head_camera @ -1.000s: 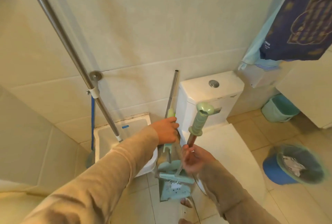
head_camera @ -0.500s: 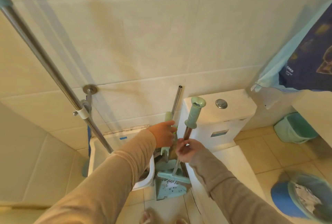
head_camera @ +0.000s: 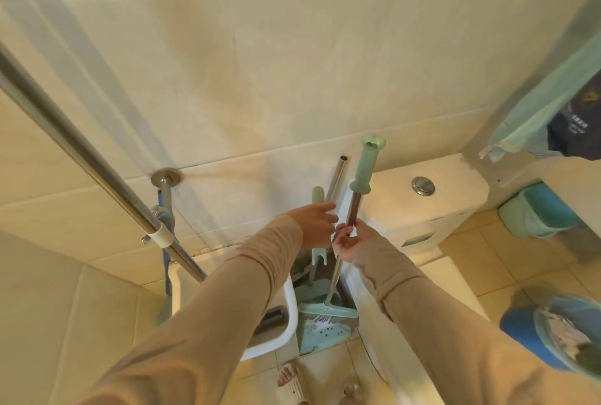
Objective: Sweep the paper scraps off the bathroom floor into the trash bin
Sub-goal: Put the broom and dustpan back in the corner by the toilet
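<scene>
A broom with a metal shaft and a pale green grip (head_camera: 367,164) stands upright between a white basin and the toilet. Its green head (head_camera: 328,310) rests in a green dustpan (head_camera: 322,330) on the floor. My right hand (head_camera: 349,237) is closed around the broom's shaft below the grip. My left hand (head_camera: 317,224) lies in front of the dustpan's green handle (head_camera: 318,198) with its fingers stretched out to the right. A blue trash bin (head_camera: 520,333) lined with a bag stands at the lower right, with crumpled paper (head_camera: 559,326) inside.
A bare metal tube (head_camera: 336,180) leans on the wall behind the handles. The toilet tank (head_camera: 455,196) is at the right and a white basin (head_camera: 291,310) at the left. A slanted metal pole (head_camera: 81,144) crosses the left. A green bin (head_camera: 536,212) and hanging towels (head_camera: 536,112) are at the right.
My view has tilted up toward the wall. My left hand's fingers have uncurled from the dustpan handle. My right hand keeps its hold on the broom shaft, which now stands more upright.
</scene>
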{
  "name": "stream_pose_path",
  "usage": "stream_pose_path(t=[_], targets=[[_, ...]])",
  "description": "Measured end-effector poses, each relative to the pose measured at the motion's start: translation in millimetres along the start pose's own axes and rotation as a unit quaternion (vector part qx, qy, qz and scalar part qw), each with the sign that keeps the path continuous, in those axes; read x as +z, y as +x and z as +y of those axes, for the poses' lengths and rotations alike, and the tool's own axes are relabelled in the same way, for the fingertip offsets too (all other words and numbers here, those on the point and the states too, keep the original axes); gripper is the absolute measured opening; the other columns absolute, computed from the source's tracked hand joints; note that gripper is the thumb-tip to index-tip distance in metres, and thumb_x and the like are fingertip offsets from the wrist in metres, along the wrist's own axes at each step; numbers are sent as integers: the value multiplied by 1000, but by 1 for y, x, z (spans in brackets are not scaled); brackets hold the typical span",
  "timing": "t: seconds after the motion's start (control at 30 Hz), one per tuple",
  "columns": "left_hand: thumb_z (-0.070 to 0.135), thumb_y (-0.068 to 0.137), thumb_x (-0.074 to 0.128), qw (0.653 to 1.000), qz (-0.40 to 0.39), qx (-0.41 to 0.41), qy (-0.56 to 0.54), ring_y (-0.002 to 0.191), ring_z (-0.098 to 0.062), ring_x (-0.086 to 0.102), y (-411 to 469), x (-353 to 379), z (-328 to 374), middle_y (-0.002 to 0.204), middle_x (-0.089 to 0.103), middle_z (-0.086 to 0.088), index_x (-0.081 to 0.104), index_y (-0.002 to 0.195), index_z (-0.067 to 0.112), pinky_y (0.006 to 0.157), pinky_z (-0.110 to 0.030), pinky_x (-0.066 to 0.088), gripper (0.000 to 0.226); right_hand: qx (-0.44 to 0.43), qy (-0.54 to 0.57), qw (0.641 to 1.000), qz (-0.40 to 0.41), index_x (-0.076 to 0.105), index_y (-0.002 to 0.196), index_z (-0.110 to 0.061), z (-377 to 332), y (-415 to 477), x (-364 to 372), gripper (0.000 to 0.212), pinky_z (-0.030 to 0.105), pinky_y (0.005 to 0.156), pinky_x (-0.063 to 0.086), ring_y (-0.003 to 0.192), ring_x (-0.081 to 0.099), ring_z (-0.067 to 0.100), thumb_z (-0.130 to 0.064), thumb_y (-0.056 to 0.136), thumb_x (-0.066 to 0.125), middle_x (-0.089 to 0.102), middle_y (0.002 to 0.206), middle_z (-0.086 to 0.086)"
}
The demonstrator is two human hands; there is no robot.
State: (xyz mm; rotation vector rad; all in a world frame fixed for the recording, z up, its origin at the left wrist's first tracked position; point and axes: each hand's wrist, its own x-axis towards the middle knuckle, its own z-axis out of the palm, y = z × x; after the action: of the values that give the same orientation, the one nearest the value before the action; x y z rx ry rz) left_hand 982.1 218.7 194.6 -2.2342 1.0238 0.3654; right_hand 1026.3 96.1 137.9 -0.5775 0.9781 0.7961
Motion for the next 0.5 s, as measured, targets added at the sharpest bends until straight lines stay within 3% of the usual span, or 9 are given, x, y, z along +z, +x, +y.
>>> stream_pose_path(t=[0.27,0.4,0.5], targets=[[15,77,75,1000,9,8,17,117,-21,53,15,4,-31,115,68,4,70,102,21,110,-38,27,27,9,-4,1000,-7,54,73,-3,-21,11,20,34,11,26,34,19,42,13,-29,96,50,51,35,11],[13,80,73,999,18,-23,-15,117,-24,53,26,9,-30,117,67,0,62,118,14,108,-38,31,40,17,-25,1000,2,55,76,-3,-26,23,24,37,12,26,35,20,43,12,-32,96,48,51,37,10],[12,84,68,998,2,-62,-34,117,-24,51,33,10,-37,114,68,2,63,115,14,111,-39,26,31,18,-49,999,-1,53,76,-3,-32,34,31,38,12,28,37,20,44,13,-33,97,46,51,37,10]])
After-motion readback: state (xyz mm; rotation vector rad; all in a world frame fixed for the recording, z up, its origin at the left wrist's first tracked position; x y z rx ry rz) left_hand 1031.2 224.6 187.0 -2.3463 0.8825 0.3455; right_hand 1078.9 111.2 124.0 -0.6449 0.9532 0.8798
